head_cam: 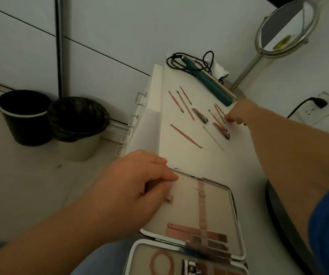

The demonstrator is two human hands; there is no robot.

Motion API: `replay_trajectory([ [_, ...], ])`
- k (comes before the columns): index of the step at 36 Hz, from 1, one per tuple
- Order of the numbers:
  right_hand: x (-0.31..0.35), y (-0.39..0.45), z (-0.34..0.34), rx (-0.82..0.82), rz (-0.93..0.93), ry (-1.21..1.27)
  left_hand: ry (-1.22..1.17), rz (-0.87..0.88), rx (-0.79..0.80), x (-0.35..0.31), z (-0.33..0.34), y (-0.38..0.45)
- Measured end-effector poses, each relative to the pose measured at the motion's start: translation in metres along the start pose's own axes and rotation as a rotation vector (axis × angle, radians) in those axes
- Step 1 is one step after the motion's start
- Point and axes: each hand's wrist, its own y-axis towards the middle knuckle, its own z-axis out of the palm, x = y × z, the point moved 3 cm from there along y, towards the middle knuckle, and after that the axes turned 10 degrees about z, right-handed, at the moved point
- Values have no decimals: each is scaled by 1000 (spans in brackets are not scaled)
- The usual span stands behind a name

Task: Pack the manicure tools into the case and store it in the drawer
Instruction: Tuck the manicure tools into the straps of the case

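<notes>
The manicure case (215, 203) is seen lying open at the near end of the white counter (245, 161), its two halves rimmed in silver metal and lined in pale beige. A vertical elastic strap (202, 205) runs down the upper half, and several flat rose-gold tools (197, 234) are held under it near the hinge. In the lower half (179, 262) a rose-gold ring shape and a silver clipper can be made out. No brand or writing can be read anywhere.

The left hand (138, 187) is laid on the left edge of the upper half, its fingers loosely bent over the lining; nothing is seen clasped in it. The right hand (239, 114) is stretched out to the far tools, its fingertips closed down on a thin rose-gold implement (220, 112).

Further loose tools are spread on the counter: three slim rose-gold sticks (181, 102), two nail clippers (200, 115), a long rose-gold pusher (185, 135) and a silver probe (213, 137).

Beyond them a teal corded device (209, 82) and a round mirror (286, 26) are found. Two bins (76, 126) stand on the floor to the left, the nearer lined with a black bag.
</notes>
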Motion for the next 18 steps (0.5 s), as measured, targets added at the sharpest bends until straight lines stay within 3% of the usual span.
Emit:
replay_trajectory([
  [9,-2,2,4,-3,43,117,-22,-30,14,0,2,-1],
  [18,-1,-22,1,-9,28,49,-16,-18,31,-3,1,-3],
])
